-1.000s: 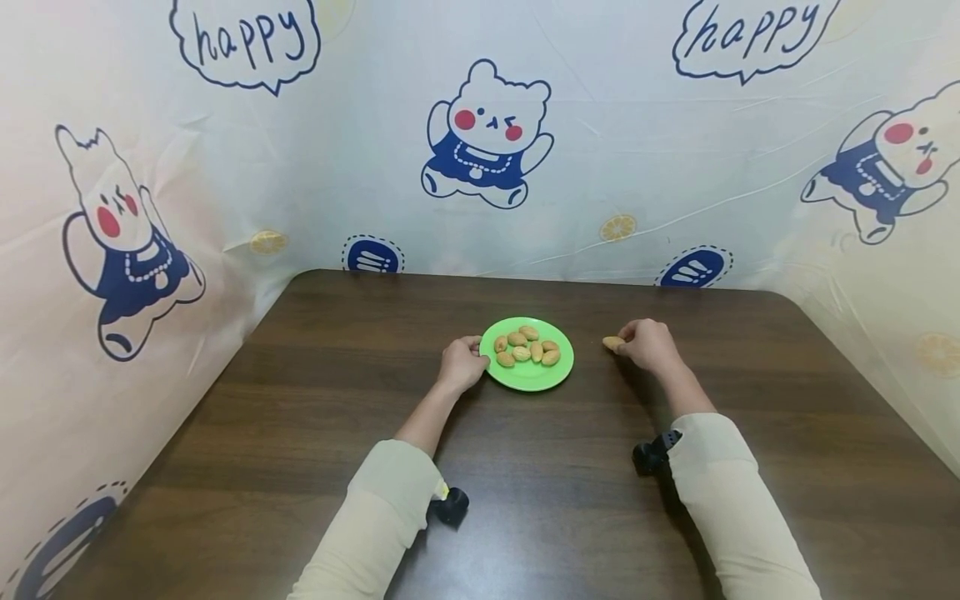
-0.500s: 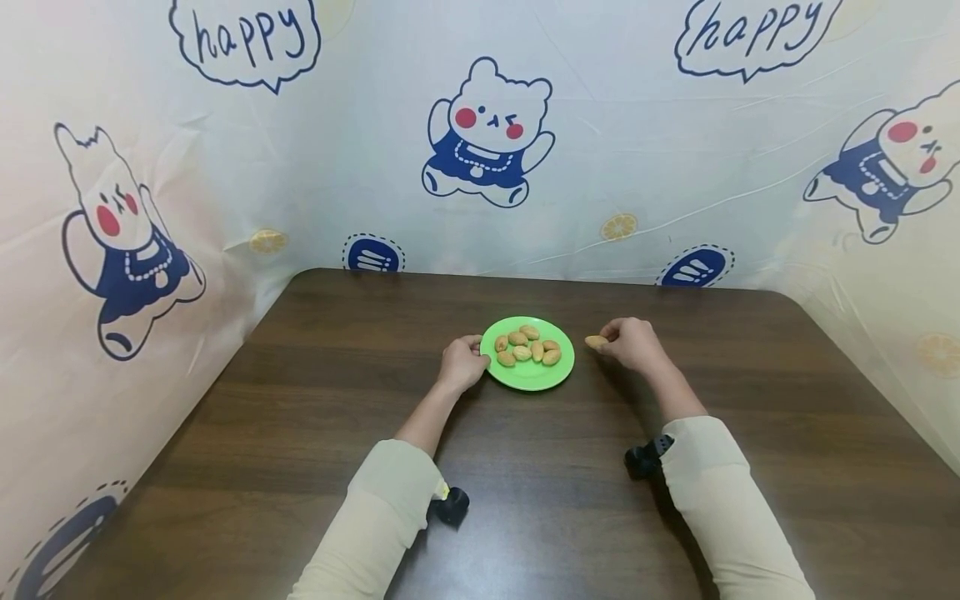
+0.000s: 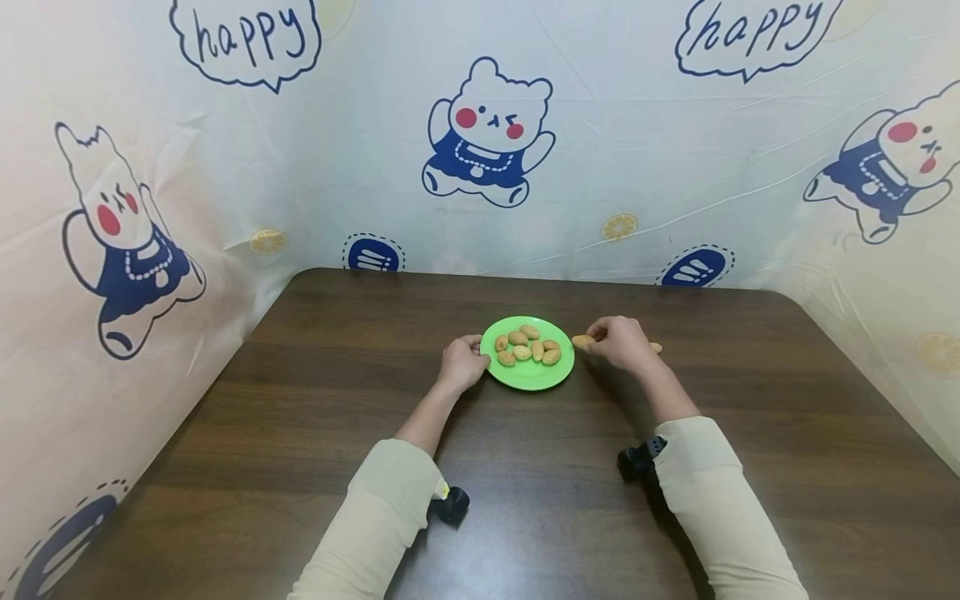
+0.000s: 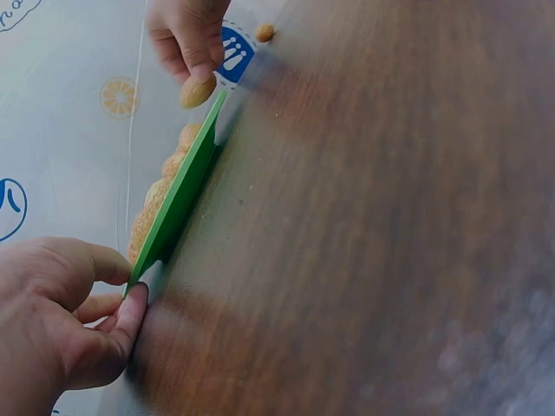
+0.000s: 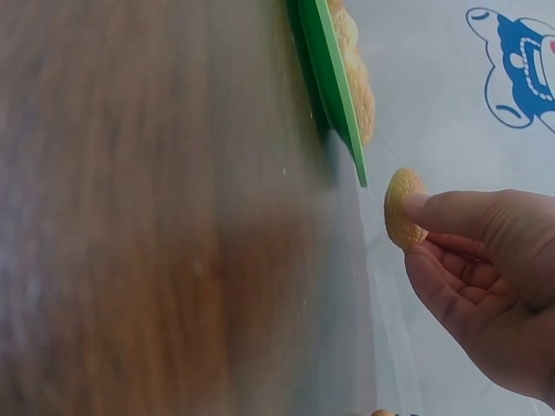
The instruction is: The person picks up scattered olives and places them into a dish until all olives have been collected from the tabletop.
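Observation:
A round green plate (image 3: 528, 381) lies on the brown table with several tan, oval, rough-surfaced nuts (image 3: 522, 353) on it. My left hand (image 3: 462, 365) pinches the plate's left rim between thumb and fingers, as the left wrist view shows. Close to the plate's right rim, my right hand (image 3: 622, 342) pinches one such nut (image 5: 401, 210) between thumb and fingertips. In the left wrist view, this nut (image 4: 198, 91) appears near the far end of the plate (image 4: 178, 204). Another nut (image 3: 656, 347) lies on the table, partly hidden behind my right hand.
The wooden table (image 3: 540, 467) runs back to a pale curtain (image 3: 600, 150) printed with cartoon bears. Curtain also stands along the left and right sides. A black wrist camera (image 3: 452, 507) hangs at the left cuff, another camera (image 3: 639, 461) at the right.
My right hand has moved left with the nut, from well right of the plate to beside its rim. The nut behind it has come into sight. My left hand and the plate stay put.

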A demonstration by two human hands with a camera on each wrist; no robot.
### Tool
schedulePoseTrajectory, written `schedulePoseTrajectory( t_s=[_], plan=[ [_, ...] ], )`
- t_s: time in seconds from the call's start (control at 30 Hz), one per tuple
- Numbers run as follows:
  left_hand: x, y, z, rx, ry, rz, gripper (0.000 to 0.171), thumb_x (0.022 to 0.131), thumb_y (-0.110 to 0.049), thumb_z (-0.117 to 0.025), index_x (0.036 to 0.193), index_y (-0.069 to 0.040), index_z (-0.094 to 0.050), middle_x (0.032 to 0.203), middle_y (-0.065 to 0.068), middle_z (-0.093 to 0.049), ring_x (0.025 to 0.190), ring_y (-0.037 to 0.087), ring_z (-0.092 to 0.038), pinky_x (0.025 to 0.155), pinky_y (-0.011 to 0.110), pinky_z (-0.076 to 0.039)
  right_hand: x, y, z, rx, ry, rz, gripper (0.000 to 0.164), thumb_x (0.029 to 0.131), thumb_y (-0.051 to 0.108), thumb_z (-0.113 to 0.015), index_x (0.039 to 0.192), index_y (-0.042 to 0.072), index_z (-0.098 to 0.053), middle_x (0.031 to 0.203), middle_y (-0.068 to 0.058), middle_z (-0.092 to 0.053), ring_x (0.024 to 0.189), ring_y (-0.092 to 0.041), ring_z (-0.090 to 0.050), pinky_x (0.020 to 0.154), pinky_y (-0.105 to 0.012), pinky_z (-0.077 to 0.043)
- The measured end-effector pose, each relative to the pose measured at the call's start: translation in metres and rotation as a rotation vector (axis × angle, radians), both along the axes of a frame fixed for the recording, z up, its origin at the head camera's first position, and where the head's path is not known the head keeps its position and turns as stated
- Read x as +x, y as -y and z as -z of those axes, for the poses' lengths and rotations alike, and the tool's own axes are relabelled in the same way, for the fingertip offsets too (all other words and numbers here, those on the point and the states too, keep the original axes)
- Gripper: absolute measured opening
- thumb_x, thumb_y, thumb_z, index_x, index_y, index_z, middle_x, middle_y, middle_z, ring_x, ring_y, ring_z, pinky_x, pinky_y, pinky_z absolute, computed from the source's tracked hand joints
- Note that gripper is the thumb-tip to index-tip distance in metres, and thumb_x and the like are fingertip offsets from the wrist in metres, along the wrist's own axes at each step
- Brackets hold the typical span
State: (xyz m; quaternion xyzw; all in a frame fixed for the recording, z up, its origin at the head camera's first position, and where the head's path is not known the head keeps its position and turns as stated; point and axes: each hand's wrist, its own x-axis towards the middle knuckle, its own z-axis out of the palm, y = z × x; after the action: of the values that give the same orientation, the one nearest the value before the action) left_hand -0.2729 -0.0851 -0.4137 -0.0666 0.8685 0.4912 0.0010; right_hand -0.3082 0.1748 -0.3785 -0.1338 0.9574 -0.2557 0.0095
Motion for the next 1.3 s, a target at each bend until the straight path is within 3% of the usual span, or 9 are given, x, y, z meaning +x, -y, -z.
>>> schedulePoseTrajectory(
  t_s=[0.63, 1.0, 1.3],
  plan=[
    [-0.001, 0.0, 0.001, 0.001, -0.007, 0.004, 0.045, 0.084, -0.001, -0.056, 0.129, 0.001, -0.052, 0.105, 0.01, -0.059, 0.096, 0.02, -0.054, 0.078, 0.03, -0.047, 0.005, 0.022, -0.005, -0.017, 0.004, -0.077, 0.015, 0.083, 0.01, -0.066, 0.095, 0.001, -0.069, 0.086, -0.008, -0.064, 0.078, -0.022, -0.057, 0.066, -0.034, -0.047],
    [-0.002, 0.0, 0.001, -0.003, -0.007, 0.003, 0.045, 0.085, -0.002, -0.056, 0.13, 0.001, -0.052, 0.105, 0.01, -0.06, 0.096, 0.02, -0.054, 0.078, 0.03, -0.047, 0.008, 0.03, -0.006, -0.009, 0.027, -0.123, 0.016, 0.084, 0.007, -0.065, 0.098, -0.001, -0.068, 0.088, -0.009, -0.064, 0.081, -0.022, -0.058, 0.068, -0.035, -0.048],
    [-0.001, 0.0, 0.002, -0.003, -0.003, 0.002, 0.045, 0.085, -0.002, -0.056, 0.13, 0.0, -0.051, 0.105, 0.01, -0.059, 0.097, 0.02, -0.054, 0.078, 0.03, -0.046, 0.011, 0.039, -0.008, -0.008, -0.005, -0.161, 0.015, 0.081, 0.005, -0.067, 0.094, -0.001, -0.068, 0.086, -0.009, -0.065, 0.081, -0.022, -0.058, 0.068, -0.034, -0.049]
  ],
)
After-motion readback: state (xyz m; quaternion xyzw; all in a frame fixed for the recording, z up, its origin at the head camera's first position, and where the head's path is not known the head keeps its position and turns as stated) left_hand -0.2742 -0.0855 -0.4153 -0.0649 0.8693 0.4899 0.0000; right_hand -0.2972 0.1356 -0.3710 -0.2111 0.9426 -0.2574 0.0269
